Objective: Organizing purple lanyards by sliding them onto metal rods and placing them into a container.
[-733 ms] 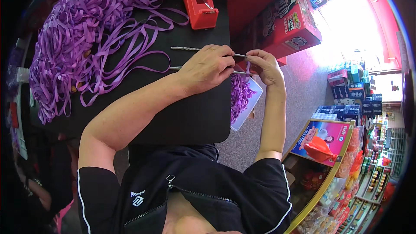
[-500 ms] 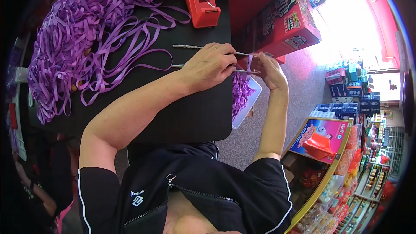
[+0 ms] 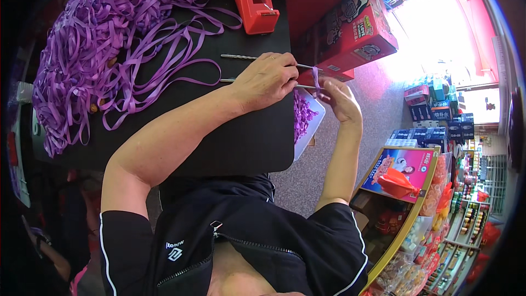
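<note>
Purple ribbon (image 3: pixel 316 80) spans 2 metal rods (image 3: pixel 236 56) in the left hand (image 3: pixel 267 79).

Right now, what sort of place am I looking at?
Probably a small shop: shelves of small goods on the right, bagged goods beside a gold-framed display case, and stacked boxes near the bright opening.
</note>
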The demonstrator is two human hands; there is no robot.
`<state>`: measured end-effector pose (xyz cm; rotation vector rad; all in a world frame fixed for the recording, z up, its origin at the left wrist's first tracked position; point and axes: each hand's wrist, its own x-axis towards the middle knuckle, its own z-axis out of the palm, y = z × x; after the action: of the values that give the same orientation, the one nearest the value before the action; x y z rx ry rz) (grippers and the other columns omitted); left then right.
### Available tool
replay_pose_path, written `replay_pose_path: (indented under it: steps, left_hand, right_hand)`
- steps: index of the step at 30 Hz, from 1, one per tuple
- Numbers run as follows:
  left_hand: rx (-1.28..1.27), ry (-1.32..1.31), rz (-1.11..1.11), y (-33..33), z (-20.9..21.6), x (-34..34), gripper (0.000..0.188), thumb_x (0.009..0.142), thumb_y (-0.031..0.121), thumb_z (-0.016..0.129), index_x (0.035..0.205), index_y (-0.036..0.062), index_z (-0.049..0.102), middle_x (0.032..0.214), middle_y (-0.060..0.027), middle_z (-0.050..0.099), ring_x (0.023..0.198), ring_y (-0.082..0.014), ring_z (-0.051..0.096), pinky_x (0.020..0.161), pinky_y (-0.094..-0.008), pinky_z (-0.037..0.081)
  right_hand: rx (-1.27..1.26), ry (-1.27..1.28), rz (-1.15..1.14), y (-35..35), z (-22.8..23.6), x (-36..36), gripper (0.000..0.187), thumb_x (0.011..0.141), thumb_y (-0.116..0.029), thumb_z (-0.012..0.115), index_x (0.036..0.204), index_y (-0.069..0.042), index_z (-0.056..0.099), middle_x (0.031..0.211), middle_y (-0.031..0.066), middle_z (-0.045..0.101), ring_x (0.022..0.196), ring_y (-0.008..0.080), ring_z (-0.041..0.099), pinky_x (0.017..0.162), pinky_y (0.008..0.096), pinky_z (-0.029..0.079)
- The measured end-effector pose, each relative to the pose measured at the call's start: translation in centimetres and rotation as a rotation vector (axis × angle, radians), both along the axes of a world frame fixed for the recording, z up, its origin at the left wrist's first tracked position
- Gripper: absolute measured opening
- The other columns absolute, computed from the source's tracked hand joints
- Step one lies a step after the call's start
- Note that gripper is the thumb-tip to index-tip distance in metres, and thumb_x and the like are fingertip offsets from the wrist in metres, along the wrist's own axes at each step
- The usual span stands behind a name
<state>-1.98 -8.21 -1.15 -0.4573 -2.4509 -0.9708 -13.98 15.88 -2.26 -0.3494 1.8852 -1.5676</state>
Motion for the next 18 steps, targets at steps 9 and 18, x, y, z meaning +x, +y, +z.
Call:
replay_pose_path:
  steps: [9, 18]
  left_hand:
    - [-0.009, 0.018, -0.007, 0.2, 0.1, -0.1, 0.012, 0.078, 0.013, 0.065, 0.086, 0.0033, 0.063, 0.102, -0.0097, 0.058, 0.099, -0.0283, 0.056, 0.088, -0.0378, 0.042]
    - [-0.048, 0.010, -0.010, 0.0, -0.2, -0.2, 0.012, 0.079, 0.013, 0.064, 0.087, 0.0034, 0.062, 0.103, -0.0114, 0.058, 0.097, -0.0292, 0.057, 0.087, -0.0382, 0.043]
  right_hand:
    - [-0.104, -0.036, -0.067, -3.2, 1.0, -1.8, 0.026, 0.085, -0.011, 0.064, 0.108, 0.000, 0.062, 0.086, 0.0043, 0.065, 0.072, 0.0096, 0.060, 0.063, 0.0214, 0.047]
    - [-0.199, -0.103, -0.164, -3.1, -0.2, 0.2, 0.037, 0.090, -0.033, 0.057, 0.111, -0.003, 0.062, 0.101, 0.0066, 0.066, 0.076, 0.0124, 0.061, 0.069, 0.0245, 0.045]
